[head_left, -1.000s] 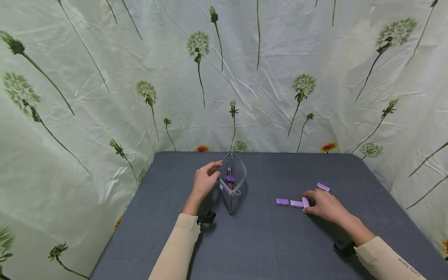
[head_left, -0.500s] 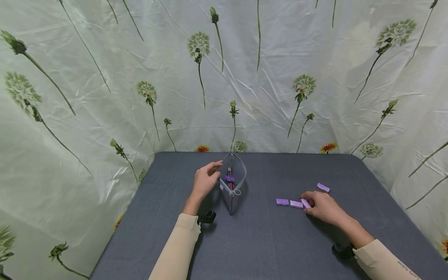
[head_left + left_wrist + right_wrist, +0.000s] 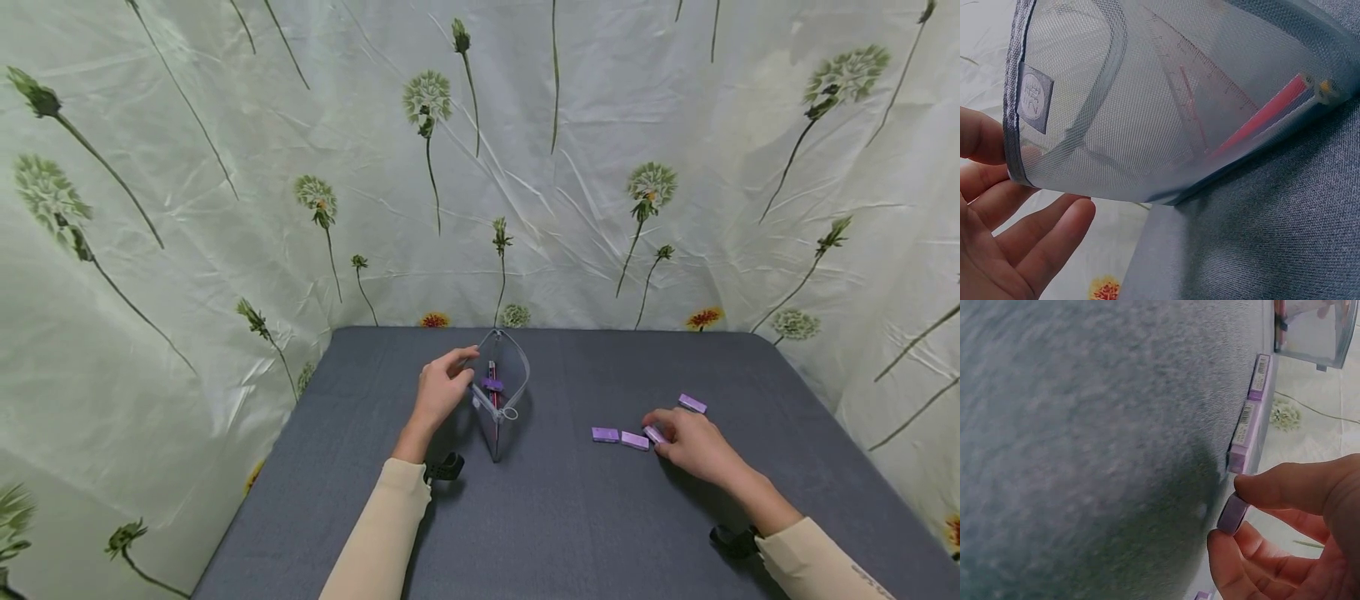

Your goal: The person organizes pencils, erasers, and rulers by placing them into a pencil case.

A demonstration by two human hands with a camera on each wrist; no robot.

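My left hand point(image 3: 442, 386) pinches the near rim of a grey mesh zip pouch point(image 3: 1141, 125), holding its mouth spread wide. Through the mesh, the left wrist view shows a clear set square point(image 3: 1210, 75) and a long pink item point(image 3: 1263, 115); a purple piece point(image 3: 492, 384) lies inside too. On the right, my right hand point(image 3: 693, 442) pinches a small purple box point(image 3: 1234, 514) between thumb and fingers, close over the table. Just left of it, two similar purple boxes point(image 3: 605, 435) point(image 3: 634, 441) lie end to end. Another purple box point(image 3: 692, 403) lies beyond the right hand.
A dark grey cloth-covered table point(image 3: 555, 517) spans the view below both hands. Behind its far edge hangs a pale curtain point(image 3: 570, 167) printed with dandelions. Each wrist wears a black strap point(image 3: 444, 467).
My right hand has turned its purple box from nearly crosswise to slanted, and a small gap now shows beside the row. The left hand still holds the pouch in place.
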